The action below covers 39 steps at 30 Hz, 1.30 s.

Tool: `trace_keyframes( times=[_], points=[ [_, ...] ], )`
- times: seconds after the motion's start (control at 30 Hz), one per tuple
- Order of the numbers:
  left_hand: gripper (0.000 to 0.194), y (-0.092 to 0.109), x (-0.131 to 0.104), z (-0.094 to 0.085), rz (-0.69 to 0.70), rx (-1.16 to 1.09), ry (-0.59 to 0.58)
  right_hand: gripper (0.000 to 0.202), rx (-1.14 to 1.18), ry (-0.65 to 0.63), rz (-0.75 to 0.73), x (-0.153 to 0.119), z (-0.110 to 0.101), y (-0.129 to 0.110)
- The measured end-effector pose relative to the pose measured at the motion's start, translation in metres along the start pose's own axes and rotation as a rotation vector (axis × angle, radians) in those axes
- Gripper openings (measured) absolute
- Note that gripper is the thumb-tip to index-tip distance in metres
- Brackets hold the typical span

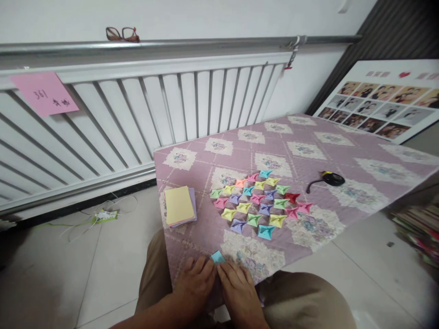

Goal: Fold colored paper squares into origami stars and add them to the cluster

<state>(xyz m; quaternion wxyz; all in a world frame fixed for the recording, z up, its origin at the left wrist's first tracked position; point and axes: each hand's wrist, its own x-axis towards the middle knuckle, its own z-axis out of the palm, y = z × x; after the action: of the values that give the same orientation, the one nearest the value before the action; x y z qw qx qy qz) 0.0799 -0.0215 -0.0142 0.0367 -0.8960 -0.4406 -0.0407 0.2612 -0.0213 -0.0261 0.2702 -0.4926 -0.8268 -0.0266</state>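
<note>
A small piece of blue folded paper (pixel 217 257) lies flat near the front edge of the cloth-covered table (pixel 192 173). My left hand (pixel 195 281) is at its left side, fingers bent and close together on the paper's near edge. My right hand (pixel 238 285) presses from the right, its fingertips meeting the left ones there. The paper's near part is hidden beneath the fingers. Beyond my hands, several folded paper boats (pixel 254 220) in many colours stand in slanting rows. To the left lies a stack of coloured paper (pixel 179 205) with a yellow sheet on top.
A black and yellow tape measure (pixel 333 178) with a strap lies right of the boats. A white radiator (pixel 206 103) runs behind the table, with glasses (pixel 122 34) on the pipe above. A photo board (pixel 380 100) leans at the back right. A power strip (pixel 105 215) lies on the floor.
</note>
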Motion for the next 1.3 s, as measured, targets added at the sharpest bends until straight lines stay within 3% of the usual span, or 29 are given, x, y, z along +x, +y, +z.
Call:
trace_keyframes(
  times=[0.2, 0.4, 0.6, 0.73, 0.87, 0.97, 1.17, 1.3],
  points=[
    [0.037, 0.001, -0.002, -0.007, -0.013, -0.036, 0.016, 0.028, 0.037, 0.046, 0.061, -0.010, 0.007, -0.004],
    [0.036, -0.003, 0.002, -0.013, -0.050, -0.142, -0.080, 0.027, 0.001, -0.043, 0.076, -0.004, -0.006, -0.002],
    [0.035, -0.003, 0.005, -0.009, -0.136, -0.258, -0.123, 0.015, 0.118, -0.109, 0.258, 0.015, -0.011, -0.001],
    [0.025, -0.002, 0.022, -0.023, -0.293, -0.363, -0.204, 0.014, 0.140, -0.162, 0.386, 0.029, -0.012, -0.003],
    [0.017, -0.007, 0.045, -0.042, -0.339, -0.425, -0.271, 0.011, 0.102, -0.221, 0.452, 0.039, -0.017, -0.002],
    [0.014, -0.015, 0.057, -0.049, -0.389, -0.472, -0.298, 0.030, 0.049, -0.244, 0.471, 0.043, -0.021, -0.001],
    [0.018, -0.025, 0.068, -0.060, -0.371, -0.518, -0.386, 0.018, 0.035, -0.335, 0.515, 0.049, -0.022, -0.001],
    [0.013, -0.026, 0.071, -0.067, -0.353, -0.540, -0.381, 0.017, 0.042, -0.316, 0.527, 0.046, -0.017, 0.000]
  ],
)
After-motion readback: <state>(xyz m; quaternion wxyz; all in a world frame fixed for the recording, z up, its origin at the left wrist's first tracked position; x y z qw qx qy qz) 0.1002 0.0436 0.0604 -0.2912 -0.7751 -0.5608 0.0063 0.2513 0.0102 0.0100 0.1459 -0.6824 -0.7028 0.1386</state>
